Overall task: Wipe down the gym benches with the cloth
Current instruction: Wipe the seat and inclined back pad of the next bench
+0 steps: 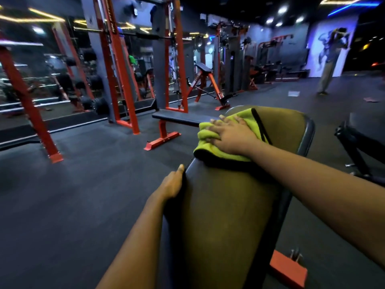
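The right hand (231, 136) lies flat, fingers spread, pressing the green cloth (208, 150) onto the far end of the near bench (229, 205). The left hand (171, 184) appears to clasp the pad's left edge, its fingers hidden below. Keep the palm pressure even and draw overlapping strokes nearward, bracing with the left.

dark rubber floor (73, 184), red racks (119, 80) along mirrored wall (48, 65), ceiling lights (282, 9)
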A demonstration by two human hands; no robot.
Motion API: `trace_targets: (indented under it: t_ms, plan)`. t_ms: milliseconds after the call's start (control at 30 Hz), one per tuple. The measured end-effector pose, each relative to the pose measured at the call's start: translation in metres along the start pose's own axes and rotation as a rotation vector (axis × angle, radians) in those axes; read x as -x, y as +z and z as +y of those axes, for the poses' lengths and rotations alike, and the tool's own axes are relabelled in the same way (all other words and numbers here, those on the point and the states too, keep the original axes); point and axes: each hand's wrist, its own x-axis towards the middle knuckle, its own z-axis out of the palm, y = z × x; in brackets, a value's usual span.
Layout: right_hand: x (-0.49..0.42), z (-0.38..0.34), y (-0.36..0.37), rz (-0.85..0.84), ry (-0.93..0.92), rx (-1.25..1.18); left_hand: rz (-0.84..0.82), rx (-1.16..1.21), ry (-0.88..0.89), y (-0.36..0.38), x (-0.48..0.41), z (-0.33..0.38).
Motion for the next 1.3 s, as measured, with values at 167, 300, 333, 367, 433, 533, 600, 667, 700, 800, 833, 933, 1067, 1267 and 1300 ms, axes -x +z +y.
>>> trace_targets:
  t_ms: [167,300,333,367,433,533,600,667,700,800,833,933,1067,1267,1300]
  plan:
    - [-0.020,-0.015,0.006,0.063,0.206,0.088,0.020,0.046,-0.018,0.006,-0.015,-0.018]
    - [0.016,-0.050,0.017,0.082,0.104,0.023,0.021,0.078,-0.010,0.007,-0.015,-0.018]
    - [0.018,-0.045,0.016,0.071,0.098,0.008,0.029,0.085,-0.008,0.008,-0.013,-0.018]
    - [0.015,-0.038,0.013,0.053,0.104,-0.004,0.037,0.087,-0.006,0.008,-0.011,-0.017]
    - [-0.001,-0.020,0.008,0.038,0.146,-0.003,0.036,0.080,-0.006,0.006,-0.008,-0.017]
    - [-0.029,0.013,-0.003,0.050,0.260,-0.014,0.046,0.080,-0.020,0.007,-0.004,-0.015]
    - [-0.039,0.034,-0.010,0.080,0.352,-0.042,0.056,0.089,-0.013,0.007,-0.003,-0.015]
    - [-0.039,0.055,-0.016,0.088,0.459,-0.069,0.061,0.089,-0.009,0.008,-0.004,-0.014]
    - [-0.034,0.065,-0.018,0.088,0.507,-0.073,0.059,0.092,-0.013,0.009,-0.004,-0.014]
    - [-0.008,0.082,-0.016,0.134,0.595,-0.042,0.048,0.094,-0.017,0.009,-0.004,-0.012]
    - [0.002,0.083,-0.015,0.159,0.620,-0.021,0.048,0.094,-0.019,0.009,-0.004,-0.012]
    - [0.035,0.085,-0.012,0.204,0.722,-0.012,0.049,0.100,-0.032,0.009,-0.003,-0.012]
    - [0.057,0.084,-0.009,0.247,0.836,-0.124,0.049,0.102,-0.029,0.008,-0.001,-0.010]
    - [0.045,0.088,-0.030,0.142,0.795,-0.154,0.026,0.083,-0.033,0.004,0.004,-0.008]
    - [0.049,0.085,-0.030,0.147,0.796,-0.159,0.019,0.085,-0.033,0.004,0.006,-0.008]
